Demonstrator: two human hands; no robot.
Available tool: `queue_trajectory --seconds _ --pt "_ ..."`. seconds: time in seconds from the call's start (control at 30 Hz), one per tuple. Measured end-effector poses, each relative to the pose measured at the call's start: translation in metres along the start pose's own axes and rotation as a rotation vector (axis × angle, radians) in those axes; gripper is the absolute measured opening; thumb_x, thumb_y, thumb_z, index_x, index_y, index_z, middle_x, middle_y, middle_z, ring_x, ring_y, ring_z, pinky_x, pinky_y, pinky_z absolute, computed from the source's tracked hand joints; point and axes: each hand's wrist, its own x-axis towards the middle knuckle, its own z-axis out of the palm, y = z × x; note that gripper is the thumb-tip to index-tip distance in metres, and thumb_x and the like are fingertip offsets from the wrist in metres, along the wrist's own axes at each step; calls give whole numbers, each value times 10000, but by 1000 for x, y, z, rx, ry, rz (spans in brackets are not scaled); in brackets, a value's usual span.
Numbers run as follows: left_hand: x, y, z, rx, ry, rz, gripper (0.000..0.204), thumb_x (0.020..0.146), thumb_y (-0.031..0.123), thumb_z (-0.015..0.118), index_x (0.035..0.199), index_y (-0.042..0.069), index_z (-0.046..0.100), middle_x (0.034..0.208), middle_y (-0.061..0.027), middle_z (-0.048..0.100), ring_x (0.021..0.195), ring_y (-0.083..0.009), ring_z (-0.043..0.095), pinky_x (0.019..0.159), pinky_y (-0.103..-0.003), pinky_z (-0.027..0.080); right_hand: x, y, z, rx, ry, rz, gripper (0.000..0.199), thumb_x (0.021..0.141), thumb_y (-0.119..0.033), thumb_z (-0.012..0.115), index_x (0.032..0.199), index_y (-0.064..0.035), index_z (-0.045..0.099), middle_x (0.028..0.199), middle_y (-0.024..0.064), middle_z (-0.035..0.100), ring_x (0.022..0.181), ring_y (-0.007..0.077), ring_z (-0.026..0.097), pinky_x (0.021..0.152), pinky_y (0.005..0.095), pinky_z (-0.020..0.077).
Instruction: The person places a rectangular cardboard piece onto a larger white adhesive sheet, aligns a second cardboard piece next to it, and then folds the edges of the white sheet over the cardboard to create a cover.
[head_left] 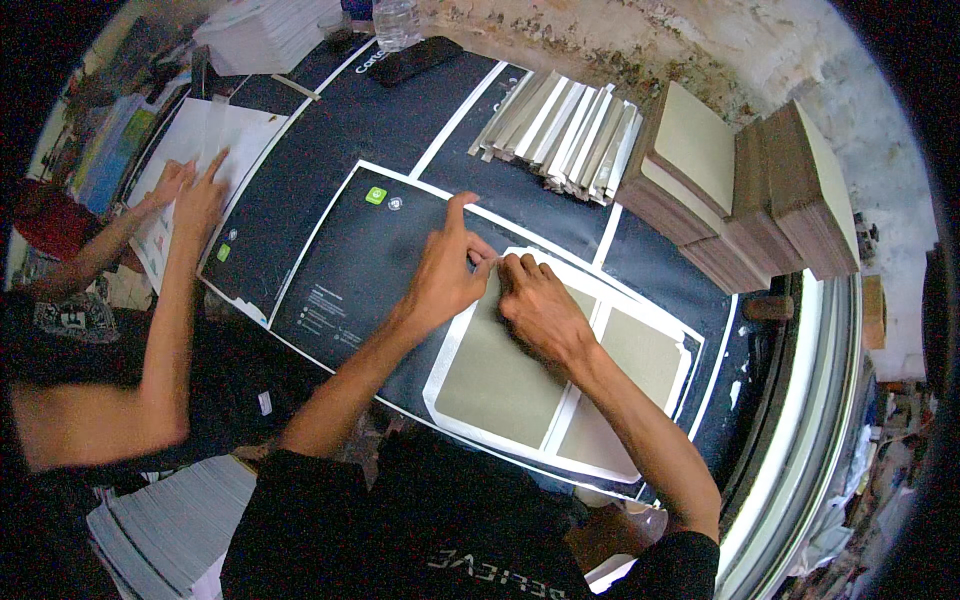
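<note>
A grey board panel (500,365) lies on a white-edged sheet (445,385) at centre frame. Left hand (440,275) and right hand (535,305) meet at its upper edge, fingers (478,250) pinched together on it. Dark desk (350,130) lies open toward upper left; board stacks (740,190) crowd upper right.

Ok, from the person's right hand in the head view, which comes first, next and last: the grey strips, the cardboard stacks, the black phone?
From the right hand:
1. Grey strips, straight above it.
2. Cardboard stacks, up to the right.
3. Black phone, far top edge.
</note>
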Motion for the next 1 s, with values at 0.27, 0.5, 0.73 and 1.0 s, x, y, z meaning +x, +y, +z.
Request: queue_trajectory --seconds 0.27,0.5,0.73,1.0 --pt "-6 14 4 201 -115 -48 836 823 -19 714 1506 -36 232 970 -211 723 923 -361 690 882 -463 497 -35 9 16 402 242 105 571 831 22 611 1394 26 522 1267 211 613 1209 368 580 1027 413 510" --pt "-26 44 -5 599 -293 57 948 878 258 768 1556 -33 173 1235 -186 694 1188 -352 606 1038 -516 328 -30 18 -2 942 436 274 1010 827 113 627 1631 -124 64 1453 249 467 1236 361 587 1067 455 488" --pt "-67 28 1 424 -92 24 958 770 395 859 1499 35 353 1250 -128 672 1138 -318 595 1011 -478 301 -15 11 18 793 443 221 1030 775 163 559 1621 -65 17 1540 276 332 1327 373 530 1161 498 373" --pt "-45 24 2 543 -39 -201 751 683 337 927 1247 33 536 1217 -168 546 1159 -335 510 923 -514 385 -10 6 28 687 429 217 1014 758 138 591 1614 -78 91 1638 233 205 1407 473 375 1175 514 361"
